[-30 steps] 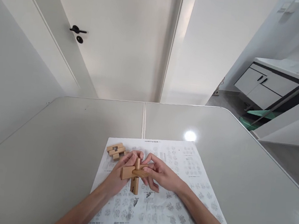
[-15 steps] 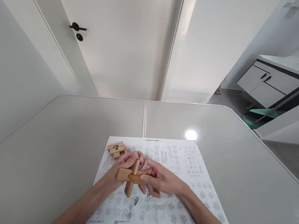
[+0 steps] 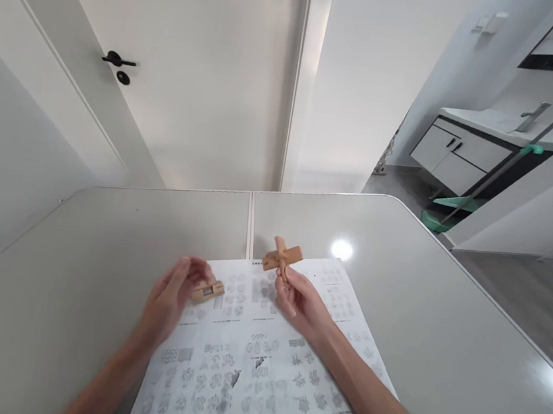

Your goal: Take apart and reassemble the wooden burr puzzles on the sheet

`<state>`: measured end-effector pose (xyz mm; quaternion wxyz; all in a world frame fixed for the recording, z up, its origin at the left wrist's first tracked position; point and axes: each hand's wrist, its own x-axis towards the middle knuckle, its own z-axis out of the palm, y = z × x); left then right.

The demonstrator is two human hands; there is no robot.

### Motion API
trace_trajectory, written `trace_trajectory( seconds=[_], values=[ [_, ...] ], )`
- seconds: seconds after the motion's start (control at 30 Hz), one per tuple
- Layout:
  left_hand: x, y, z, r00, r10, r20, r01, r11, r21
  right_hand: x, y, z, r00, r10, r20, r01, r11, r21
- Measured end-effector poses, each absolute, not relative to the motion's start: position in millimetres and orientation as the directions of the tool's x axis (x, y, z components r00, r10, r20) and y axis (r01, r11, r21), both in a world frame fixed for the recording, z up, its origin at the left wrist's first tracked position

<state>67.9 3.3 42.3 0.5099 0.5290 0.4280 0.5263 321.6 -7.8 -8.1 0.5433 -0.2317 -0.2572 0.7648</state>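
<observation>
My right hand (image 3: 301,299) is closed on the lower end of a cross-shaped wooden burr puzzle (image 3: 282,256), made of interlocked bars. It holds the puzzle raised near the top of the printed sheet. On the left, my left hand (image 3: 169,296) is open, its fingers loosely curved over a group of wooden puzzle pieces (image 3: 210,289). One of these pieces has a notch, and the hand covers part of the group. Whether the fingertips touch the wood I cannot tell. Both hands are above the white paper sheet (image 3: 240,337) printed with small diagrams.
A light grey table (image 3: 98,266) with a seam down its middle carries the paper. Two small torn spots show in the sheet. Beyond the table stand a white door (image 3: 211,78) and, to the right, a sink cabinet (image 3: 459,152) with a green dustpan (image 3: 436,221) beside it.
My left hand has let go of the burr puzzle and moved left to the loose pieces. My right hand has carried the puzzle up and away. The view has shifted slightly right.
</observation>
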Motion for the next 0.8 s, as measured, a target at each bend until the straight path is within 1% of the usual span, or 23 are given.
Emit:
trace_trajectory(
  seconds=[0.03,0.07,0.1,0.13,0.2,0.3,0.4,0.5,0.67,0.73,0.8],
  values=[
    [57,7,42,0.028,0.984,0.175,0.065,-0.176,0.982,323,-4,-8,-0.227,0.968,-0.109,-0.742,-0.244,-0.624],
    [47,10,41,-0.006,0.973,0.23,0.249,-0.221,0.943,324,-1,-9,-0.158,0.978,-0.136,-0.769,-0.208,-0.604],
    [36,13,38,-0.006,0.962,0.272,0.422,-0.245,0.873,326,1,-11,-0.098,0.983,-0.153,-0.788,-0.171,-0.592],
    [27,16,35,0.03,0.953,0.301,0.548,-0.268,0.793,327,4,-13,-0.042,0.986,-0.161,-0.801,-0.13,-0.584],
    [11,21,26,0.131,0.928,0.35,0.692,-0.338,0.638,331,8,-18,0.048,0.986,-0.158,-0.81,-0.054,-0.584],
    [-1,25,13,0.339,0.885,0.32,0.74,-0.46,0.491,338,11,-24,0.139,0.979,-0.149,-0.782,0.016,-0.623],
    [-4,24,6,0.469,0.847,0.251,0.742,-0.532,0.407,346,12,-26,0.182,0.975,-0.131,-0.737,0.046,-0.675],
    [-4,21,4,0.471,0.854,0.222,0.765,-0.521,0.38,351,11,-26,0.168,0.977,-0.128,-0.732,0.037,-0.681],
    [-7,20,4,0.447,0.857,0.258,0.751,-0.516,0.411,344,4,-19,0.091,0.977,-0.194,-0.782,-0.05,-0.621],
    [-6,19,3,0.443,0.855,0.27,0.743,-0.519,0.424,336,0,-16,0.052,0.978,-0.201,-0.761,-0.092,-0.642],
    [-1,17,2,0.422,0.86,0.286,0.743,-0.509,0.435,329,-3,-12,-0.003,0.986,-0.166,-0.703,-0.12,-0.701]
  ],
)
